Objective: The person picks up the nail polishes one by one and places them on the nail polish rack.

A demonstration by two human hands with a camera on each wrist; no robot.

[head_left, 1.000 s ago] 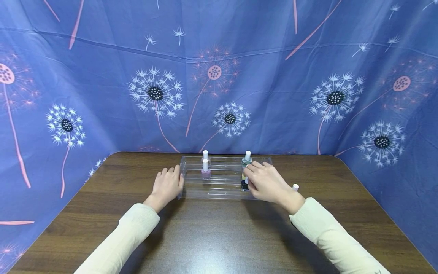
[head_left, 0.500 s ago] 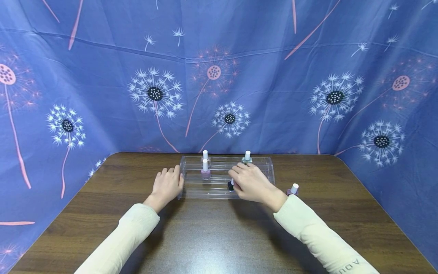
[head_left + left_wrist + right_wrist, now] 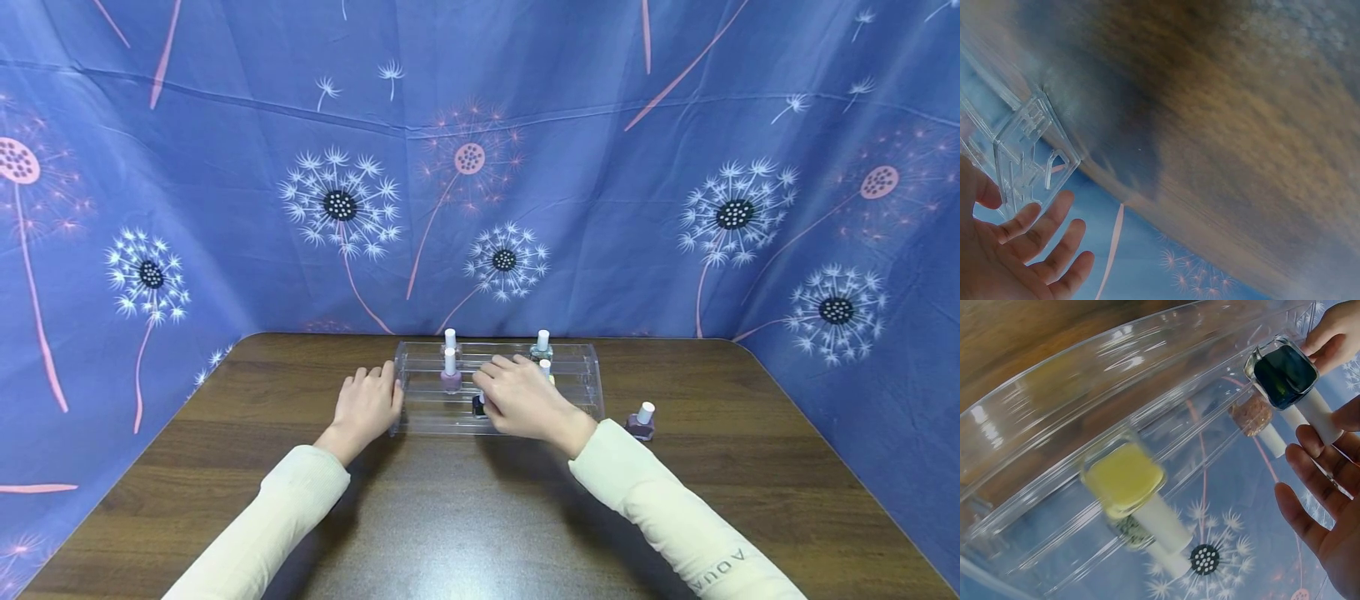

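A clear stepped nail polish rack (image 3: 431, 424) stands at the table's far middle. My left hand (image 3: 367, 402) holds its left end; in the left wrist view the thumb and index finger meet the clear end panel (image 3: 1035, 144). My right hand (image 3: 522, 398) pinches a dark nail polish bottle (image 3: 1285, 374) by its white cap, low over the rack's front step. Behind it on the left stand a lilac bottle (image 3: 451, 381) and a glittery bottle (image 3: 1252, 417). Toward the right are a yellow bottle (image 3: 1124, 477) and a green-glitter bottle (image 3: 542, 353), both white-capped.
A purple nail polish bottle (image 3: 641, 425) stands on the wooden table (image 3: 450, 517), just right of the rack. A blue cloth (image 3: 600, 250) with dandelion prints hangs right behind the table and along both sides.
My right hand has moved left along the rack with the dark bottle, uncovering the yellow bottle's cap and the purple bottle on the table. The left hand stays in place.
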